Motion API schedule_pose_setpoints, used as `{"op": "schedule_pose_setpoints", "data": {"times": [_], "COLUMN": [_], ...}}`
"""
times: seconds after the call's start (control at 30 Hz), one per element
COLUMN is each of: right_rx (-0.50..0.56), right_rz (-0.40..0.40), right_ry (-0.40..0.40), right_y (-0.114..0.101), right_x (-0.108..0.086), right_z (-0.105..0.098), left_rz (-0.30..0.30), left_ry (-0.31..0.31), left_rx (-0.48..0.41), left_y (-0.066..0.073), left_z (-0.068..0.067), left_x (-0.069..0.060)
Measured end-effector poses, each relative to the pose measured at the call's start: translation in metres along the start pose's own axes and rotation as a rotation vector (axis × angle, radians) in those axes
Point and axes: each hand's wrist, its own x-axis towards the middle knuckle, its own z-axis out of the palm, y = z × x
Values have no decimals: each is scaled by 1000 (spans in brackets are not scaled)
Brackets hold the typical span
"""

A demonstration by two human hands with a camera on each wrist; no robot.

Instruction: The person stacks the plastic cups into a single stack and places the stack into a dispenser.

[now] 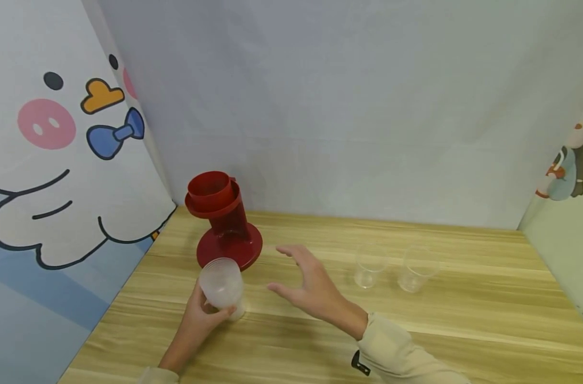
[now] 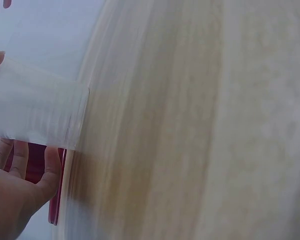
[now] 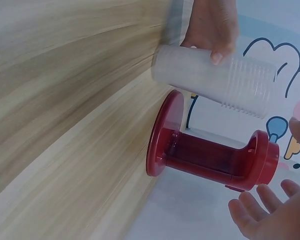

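A tall stack of clear plastic cups stands upright, its lower end at or close to the tabletop. My left hand grips the stack from the left side, thumb in front and fingers around the far side. Just behind the stack is a red cup holder with a round base, a hollow column and a ring-shaped top. My right hand hovers to the right of the stack, fingers and thumb spread apart, touching nothing. In the right wrist view its fingers appear in front of the holder's top.
Two single clear cups, a nearer-left one and another cup, stand upright on the wooden table to the right. A pale cloth wall rises behind the table, and a cartoon-printed sheet borders it on the left.
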Motion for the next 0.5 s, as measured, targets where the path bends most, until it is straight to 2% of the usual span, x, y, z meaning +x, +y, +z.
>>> {"op": "schedule_pose_setpoints", "data": {"times": [0.23, 0.5], "right_rx": [-8, -6], "right_rz": [17, 47], "right_ry": [30, 55], "right_y": [7, 14], "right_x": [-8, -14], "right_z": [-7, -15], "left_rz": [-18, 8], "left_ry": [-1, 1], "left_rx": [7, 5], "left_y": [1, 1], "left_z": [0, 0], "left_x": [-1, -1]}}
